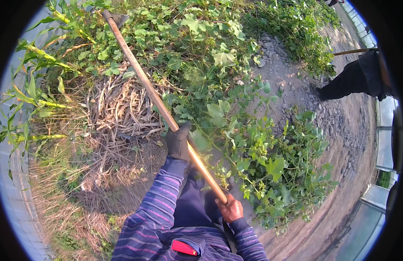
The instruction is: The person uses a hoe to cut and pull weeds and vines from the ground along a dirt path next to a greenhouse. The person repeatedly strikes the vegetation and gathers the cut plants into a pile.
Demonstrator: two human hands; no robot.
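A hoe with a long wooden handle point(146, 81) slants across the view from lower right to upper left. My left hand point(178, 143), in a dark knit glove, grips the handle near its middle. Bare, my right hand point(231, 207) is closed around the butt end, close to my waist. At the far end the metal hoe blade point(119, 19) is over leafy green vines point(195, 29); whether it touches them I cannot tell. Below the handle's upper half lies a heap of dry stalks point(123, 101).
Corn plants point(41, 53) line the left side by a pale wall point(12, 208). More vines point(283, 173) spread at my right. Stony soil point(286, 78) lies beyond, where another person's dark-trousered leg point(348, 78) and a wooden tool handle point(351, 51) show. Glass panels point(364, 222) edge the right.
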